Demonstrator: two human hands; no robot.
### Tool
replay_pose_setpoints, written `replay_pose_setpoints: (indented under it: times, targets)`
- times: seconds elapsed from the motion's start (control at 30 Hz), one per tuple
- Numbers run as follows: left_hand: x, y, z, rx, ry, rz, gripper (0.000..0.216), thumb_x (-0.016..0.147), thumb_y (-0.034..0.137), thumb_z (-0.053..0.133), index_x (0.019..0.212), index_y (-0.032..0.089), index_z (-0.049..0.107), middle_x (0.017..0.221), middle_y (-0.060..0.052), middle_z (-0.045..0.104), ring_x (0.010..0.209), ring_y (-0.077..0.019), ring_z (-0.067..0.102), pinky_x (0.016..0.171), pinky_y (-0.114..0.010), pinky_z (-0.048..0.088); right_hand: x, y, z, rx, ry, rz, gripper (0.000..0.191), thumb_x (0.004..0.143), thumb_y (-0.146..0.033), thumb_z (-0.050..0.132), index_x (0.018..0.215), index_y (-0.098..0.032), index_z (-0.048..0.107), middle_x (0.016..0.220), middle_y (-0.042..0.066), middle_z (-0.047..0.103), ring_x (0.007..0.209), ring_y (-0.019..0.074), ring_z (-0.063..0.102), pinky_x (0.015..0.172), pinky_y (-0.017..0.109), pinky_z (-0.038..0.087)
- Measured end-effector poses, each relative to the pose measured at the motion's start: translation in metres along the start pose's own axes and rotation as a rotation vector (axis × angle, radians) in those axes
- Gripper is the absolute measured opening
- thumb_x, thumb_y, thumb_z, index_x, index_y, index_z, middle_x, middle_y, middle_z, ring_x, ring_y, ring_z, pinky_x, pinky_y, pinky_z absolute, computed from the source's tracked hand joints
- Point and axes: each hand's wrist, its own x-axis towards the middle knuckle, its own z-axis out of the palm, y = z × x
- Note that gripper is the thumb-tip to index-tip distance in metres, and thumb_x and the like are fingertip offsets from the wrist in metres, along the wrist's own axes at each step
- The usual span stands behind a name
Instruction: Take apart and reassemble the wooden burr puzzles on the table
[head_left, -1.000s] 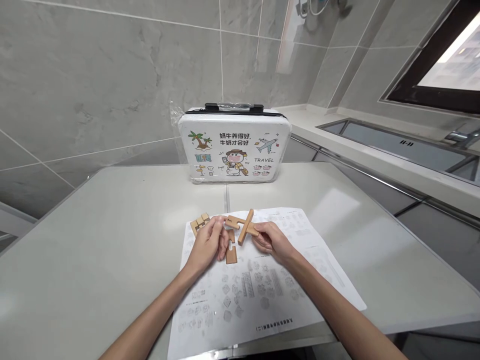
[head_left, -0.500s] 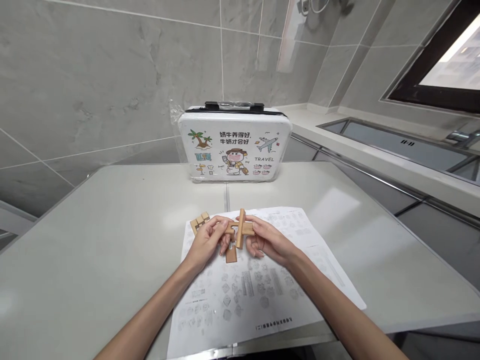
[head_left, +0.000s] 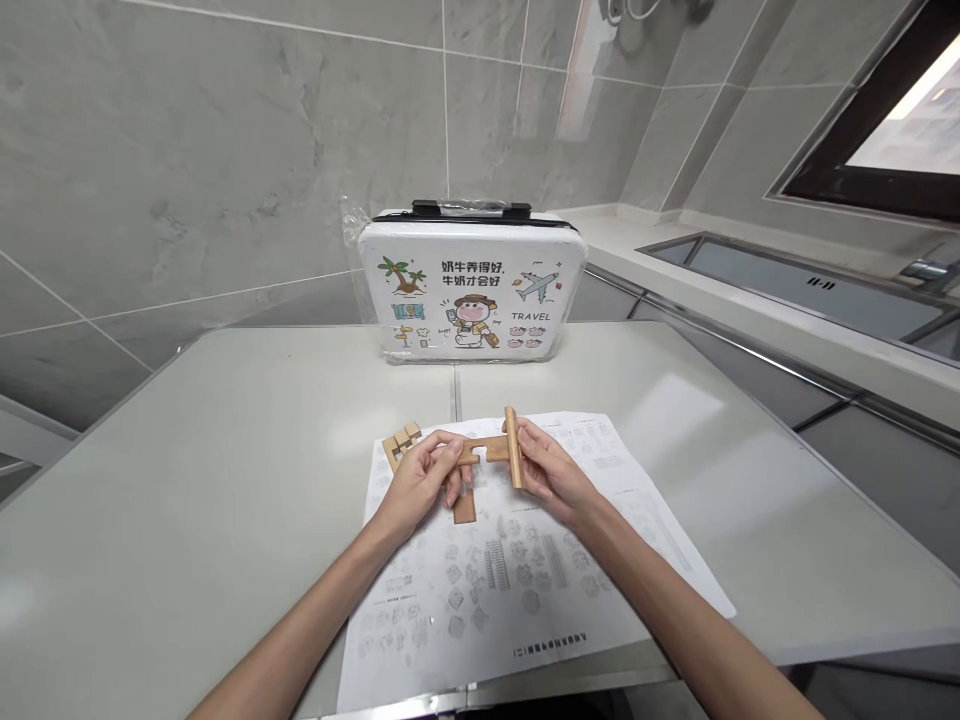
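Between my fingers is a flat notched wooden puzzle piece, held level, its left end pinched by my left hand. My right hand grips an upright wooden puzzle bar at the right end of the flat piece. Whether the bar is threaded round that end or only touches it, I cannot tell. Another wooden puzzle piece shows just below my left fingers, its upper part hidden. Left of my left hand lie more notched wooden pieces, partly covered by the hand.
A printed diagram sheet lies under my hands on the pale table. At the back stands a white cartoon carrying case in clear plastic. To the right run a counter and a sink.
The upright bar has slid right, from the middle of the flat piece to its right end, with my right hand now on it. The left hand has barely moved.
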Motion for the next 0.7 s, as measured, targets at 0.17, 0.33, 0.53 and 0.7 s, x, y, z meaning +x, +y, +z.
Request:
replay_pose_setpoints:
  times: [0.17,0.33,0.53,0.7]
  targets:
    - [0.0005,-0.0030,-0.0033,-0.012,-0.027,0.025,0.044,0.096,0.062,0.068,0.096,0.018,0.059,0.063,0.005,0.064,0.042,-0.0054,0.043,0.055,-0.024,0.040,-0.0014,-0.0008,0.0005,0.039,-0.055,0.026,0.037,0.091,-0.047,0.082,0.105,-0.023,0.057,0.067,-0.010,0.058,0.032,-0.0005,0.018,0.031,0.017,0.010]
    - [0.0004,-0.0064,-0.0051,-0.020,-0.040,0.036,0.043,0.099,0.061,0.066,0.097,0.019,0.057,0.058,0.007,0.058,0.042,-0.0055,0.037,0.056,-0.025,0.040,-0.0020,-0.0007,0.0019,0.046,-0.051,0.011,0.041,0.088,-0.047,0.085,0.107,-0.022,0.059,0.063,-0.012,0.050,0.035,-0.0005,0.012,0.032,0.016,0.009]
    - [0.0008,-0.0059,-0.0067,0.007,-0.053,0.059,0.044,0.097,0.064,0.066,0.096,0.021,0.056,0.052,0.010,0.048,0.043,-0.0072,0.036,0.050,-0.022,0.032,-0.0025,-0.0015,0.0032,0.010,-0.069,0.017,0.042,0.089,-0.053,0.084,0.106,-0.023,0.059,0.063,-0.011,0.051,0.036,-0.0001,0.012,0.033,0.015,0.009]
    - [0.0022,-0.0089,-0.0063,0.002,-0.047,0.076,0.043,0.098,0.063,0.065,0.097,0.021,0.055,0.055,0.009,0.051,0.044,-0.0073,0.036,0.052,-0.024,0.037,-0.0014,-0.0007,0.0033,-0.041,0.014,-0.055,0.041,0.088,-0.052,0.085,0.104,-0.023,0.061,0.058,-0.012,0.045,0.039,0.0011,0.016,0.036,0.014,0.015]
